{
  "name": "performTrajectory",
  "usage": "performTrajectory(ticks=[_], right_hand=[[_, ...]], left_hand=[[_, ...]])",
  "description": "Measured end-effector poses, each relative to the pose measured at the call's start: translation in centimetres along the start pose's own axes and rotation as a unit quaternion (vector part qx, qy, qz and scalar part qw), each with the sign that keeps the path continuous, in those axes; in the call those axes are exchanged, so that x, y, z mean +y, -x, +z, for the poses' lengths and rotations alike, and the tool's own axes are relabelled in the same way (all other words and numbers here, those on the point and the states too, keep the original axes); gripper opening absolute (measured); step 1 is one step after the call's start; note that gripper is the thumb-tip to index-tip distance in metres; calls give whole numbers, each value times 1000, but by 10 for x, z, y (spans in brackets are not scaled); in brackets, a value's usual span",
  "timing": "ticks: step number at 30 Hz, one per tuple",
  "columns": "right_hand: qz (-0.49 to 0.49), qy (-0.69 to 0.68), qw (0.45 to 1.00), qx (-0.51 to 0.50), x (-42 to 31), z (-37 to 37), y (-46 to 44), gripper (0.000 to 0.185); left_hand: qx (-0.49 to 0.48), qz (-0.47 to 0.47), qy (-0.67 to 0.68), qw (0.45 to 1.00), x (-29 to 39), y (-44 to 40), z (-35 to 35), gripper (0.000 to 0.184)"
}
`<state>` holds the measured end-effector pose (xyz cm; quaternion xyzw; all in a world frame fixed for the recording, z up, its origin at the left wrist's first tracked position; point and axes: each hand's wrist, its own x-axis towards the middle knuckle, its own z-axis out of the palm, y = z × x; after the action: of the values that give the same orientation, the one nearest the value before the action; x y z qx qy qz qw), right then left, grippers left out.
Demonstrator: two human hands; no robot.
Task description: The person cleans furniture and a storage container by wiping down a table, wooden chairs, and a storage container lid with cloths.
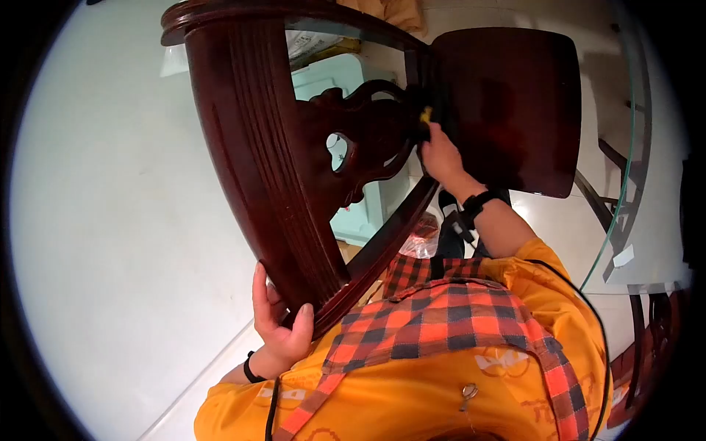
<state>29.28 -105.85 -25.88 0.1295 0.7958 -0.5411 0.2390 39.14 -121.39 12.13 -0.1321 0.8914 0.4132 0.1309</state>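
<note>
A dark red-brown wooden chair (243, 125) with a carved, pierced back splat (368, 132) stands in front of me, its smooth seat (507, 110) on the far side of the back. My left hand (283, 327) grips the near corner of the backrest's top rail, thumb on one side and fingers on the other. Close to the lower end of the splat, my right hand (443, 158) is closed around a small thing with a yellow part (426, 115). A dark part seems to sit beside the yellow, but its kind is unclear.
Behind the backrest is a pale green plastic box (353, 220), with bags (312, 44) near it. At right stands a glass-topped table (636, 184). Another dark chair (651, 338) is at lower right. A pale wall or panel (125, 191) fills the left.
</note>
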Motion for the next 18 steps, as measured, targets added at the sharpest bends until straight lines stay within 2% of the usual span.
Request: performTrajectory(ticks=[1, 5, 7, 8, 9, 11, 12, 13, 15, 17, 18], right_hand=[[54, 49, 997, -40, 20, -2, -4, 38], [78, -6, 993, -86, 39, -10, -1, 37], [-127, -81, 988, -24, 20, -12, 5, 34], [-182, -29, 982, 30, 20, -3, 3, 33], [-180, -28, 983, 26, 25, -8, 1, 33], [-249, 172, 951, -64, 33, -30, -4, 34], [-283, 215, 930, -94, 39, -36, -4, 36], [-282, 215, 930, -98, 40, -36, 0, 36], [-366, 222, 891, -151, 37, -42, 12, 36], [-362, 244, 887, -152, 28, -36, 5, 41], [-315, 292, 888, -164, 26, -30, -1, 45]], left_hand=[[0, 0, 1, 1000, 0, 0, 2, 82], [-4, 5, 4, 1000, -1, 2, 1, 83], [-13, 10, 1, 1000, -2, 2, 1, 83], [-4, 8, 19, 1000, -1, 1, 3, 83], [6, 6, 37, 999, 0, 1, 3, 83], [-15, 11, 28, 999, -3, 4, -2, 83], [-14, 12, 15, 1000, 0, 2, -1, 83], [-15, 10, 3, 1000, 1, 2, 1, 83], [-13, 9, 23, 1000, 0, 1, 1, 83], [-8, 17, 41, 999, 0, -2, 1, 83], [-14, 20, 31, 999, 1, -2, 0, 83]])
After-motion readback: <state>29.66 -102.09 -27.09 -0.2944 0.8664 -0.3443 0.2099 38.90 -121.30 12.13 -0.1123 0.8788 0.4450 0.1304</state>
